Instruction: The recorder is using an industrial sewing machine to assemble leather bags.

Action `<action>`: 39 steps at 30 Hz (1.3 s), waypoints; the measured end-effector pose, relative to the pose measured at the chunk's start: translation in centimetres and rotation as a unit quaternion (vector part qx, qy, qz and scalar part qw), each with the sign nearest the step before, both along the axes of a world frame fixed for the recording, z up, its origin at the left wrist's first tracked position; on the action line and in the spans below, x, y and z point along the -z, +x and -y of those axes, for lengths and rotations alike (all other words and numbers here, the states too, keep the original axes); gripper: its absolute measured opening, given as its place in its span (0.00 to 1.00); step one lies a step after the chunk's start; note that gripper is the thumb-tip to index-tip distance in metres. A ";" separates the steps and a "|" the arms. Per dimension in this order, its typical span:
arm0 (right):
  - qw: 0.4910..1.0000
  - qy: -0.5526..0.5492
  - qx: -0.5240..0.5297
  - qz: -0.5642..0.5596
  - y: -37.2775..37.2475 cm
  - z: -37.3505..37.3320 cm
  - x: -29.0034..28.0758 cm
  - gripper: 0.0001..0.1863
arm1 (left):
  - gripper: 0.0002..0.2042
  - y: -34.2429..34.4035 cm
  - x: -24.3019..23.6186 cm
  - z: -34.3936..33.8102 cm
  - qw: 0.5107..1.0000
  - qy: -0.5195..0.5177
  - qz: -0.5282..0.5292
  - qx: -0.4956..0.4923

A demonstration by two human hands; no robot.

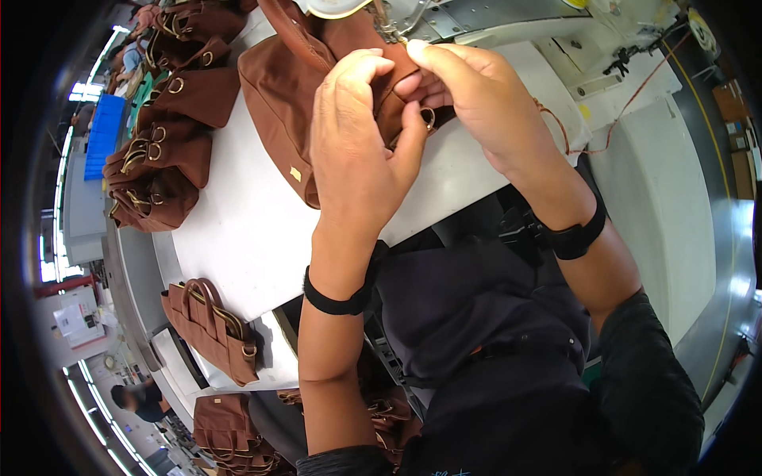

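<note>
Cardboard boxes (731,101) stand far right, a blue panel (104,136) left.

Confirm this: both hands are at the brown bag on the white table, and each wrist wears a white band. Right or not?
Not right: in the head view, the left band and right band are black, not white. The left hand and right hand are indeed at the brown bag on the white table.

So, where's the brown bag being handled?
Head view, top, left of centre: the brown bag is on the white table, touching the left hand and right hand.
</note>
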State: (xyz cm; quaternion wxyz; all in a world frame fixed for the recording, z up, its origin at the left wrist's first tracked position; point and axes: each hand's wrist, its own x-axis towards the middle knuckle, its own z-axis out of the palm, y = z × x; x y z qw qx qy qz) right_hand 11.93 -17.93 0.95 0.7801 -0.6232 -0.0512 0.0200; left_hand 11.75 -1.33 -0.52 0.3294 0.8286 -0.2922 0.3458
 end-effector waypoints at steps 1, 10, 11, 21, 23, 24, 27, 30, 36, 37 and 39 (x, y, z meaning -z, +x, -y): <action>1.000 -0.021 0.006 -0.010 -0.1 0.3 0.0 0.19 | 0.25 0.0 0.1 0.0 1.000 -0.001 0.000 -0.010; 0.998 -0.023 -0.042 0.026 0.4 1.5 0.1 0.13 | 0.19 -0.1 0.4 0.9 0.996 0.023 0.045 -0.079; 0.998 0.009 -0.051 0.037 0.3 1.3 0.2 0.12 | 0.18 0.0 0.4 1.0 0.994 0.023 0.064 -0.080; 0.987 0.161 0.025 -0.016 -0.6 -1.7 0.9 0.10 | 0.13 0.5 -0.4 0.1 0.990 0.013 0.133 -0.036; 0.985 0.163 0.036 -0.031 -0.6 -1.8 0.5 0.10 | 0.13 0.7 -0.6 0.0 0.992 0.016 0.118 -0.033; 0.985 0.160 0.045 -0.038 -0.5 -1.9 0.3 0.10 | 0.13 0.7 -0.7 0.0 0.993 0.015 0.115 -0.032; 0.986 0.151 0.055 -0.051 -0.4 -2.0 -0.2 0.11 | 0.13 1.0 -0.8 0.0 0.994 0.007 0.102 -0.029; 0.986 0.150 0.048 -0.048 -0.4 -2.0 -0.6 0.12 | 0.13 1.4 -0.7 -0.1 0.995 0.002 0.099 -0.027; 0.992 0.105 0.047 -0.050 -0.3 -1.6 -0.7 0.14 | 0.12 2.4 -0.7 -0.2 0.994 0.005 0.101 -0.039; 0.993 0.092 0.047 -0.055 -0.2 -1.5 -0.7 0.14 | 0.11 2.4 -0.7 -0.1 0.994 0.004 0.098 -0.039; 0.993 0.094 0.047 -0.051 0.0 -1.5 -0.7 0.13 | 0.11 2.4 -0.6 0.0 0.995 -0.002 0.094 -0.042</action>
